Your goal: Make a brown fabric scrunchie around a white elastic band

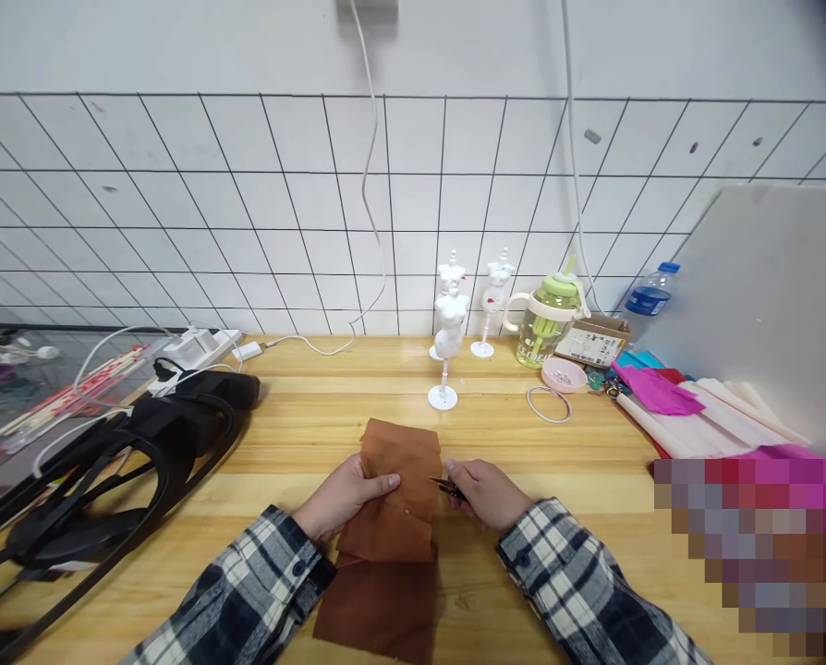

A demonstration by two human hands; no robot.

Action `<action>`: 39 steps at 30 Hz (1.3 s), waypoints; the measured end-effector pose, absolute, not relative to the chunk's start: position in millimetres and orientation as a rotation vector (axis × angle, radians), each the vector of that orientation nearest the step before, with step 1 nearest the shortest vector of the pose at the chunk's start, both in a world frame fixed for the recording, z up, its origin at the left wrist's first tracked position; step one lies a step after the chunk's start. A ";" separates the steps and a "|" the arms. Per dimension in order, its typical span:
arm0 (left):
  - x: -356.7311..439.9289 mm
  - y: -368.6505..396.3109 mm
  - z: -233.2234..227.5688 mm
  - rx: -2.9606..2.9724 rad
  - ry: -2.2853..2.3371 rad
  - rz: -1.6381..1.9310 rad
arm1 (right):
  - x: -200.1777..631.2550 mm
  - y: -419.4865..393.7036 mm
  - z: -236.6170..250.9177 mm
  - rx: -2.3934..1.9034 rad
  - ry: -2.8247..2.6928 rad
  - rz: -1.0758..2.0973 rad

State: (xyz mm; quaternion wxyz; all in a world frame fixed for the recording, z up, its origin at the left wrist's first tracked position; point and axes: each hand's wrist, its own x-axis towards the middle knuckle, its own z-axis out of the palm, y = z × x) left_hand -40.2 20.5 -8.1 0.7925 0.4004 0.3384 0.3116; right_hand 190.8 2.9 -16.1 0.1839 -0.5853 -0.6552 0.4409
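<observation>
A rust-brown piece of fabric [399,462] lies folded on the wooden table [302,434] in front of me. My left hand [347,499] grips its left edge, thumb on top. My right hand [489,492] holds small dark scissors [447,487], their tips touching the fabric's right edge. Both sleeves are plaid. A darker brown part of the fabric [382,610] hangs toward the near table edge.
Three small white mannequin stands [449,337] are behind the fabric. A green-lidded cup [548,323], a pink dish [564,374], a ring [549,404] and a water bottle [649,300] stand back right. Pink and cream fabric rolls [690,406] lie right; a black headset [128,453] and cables lie left.
</observation>
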 end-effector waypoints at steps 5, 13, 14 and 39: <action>-39.7 20.2 -9.6 0.860 0.724 0.664 | 191.2 2.0 -11.9 -1.661 -1.850 1.192; -38.5 20.1 -7.9 0.909 0.699 0.664 | 188.2 1.7 -12.0 -1.626 -1.919 1.112; -38.4 20.0 -7.3 0.918 0.700 0.662 | 187.7 1.4 -12.1 -1.626 -1.923 1.100; -38.9 20.6 -10.7 1.086 0.713 0.681 | 179.1 -2.9 -13.8 -1.695 -1.997 0.935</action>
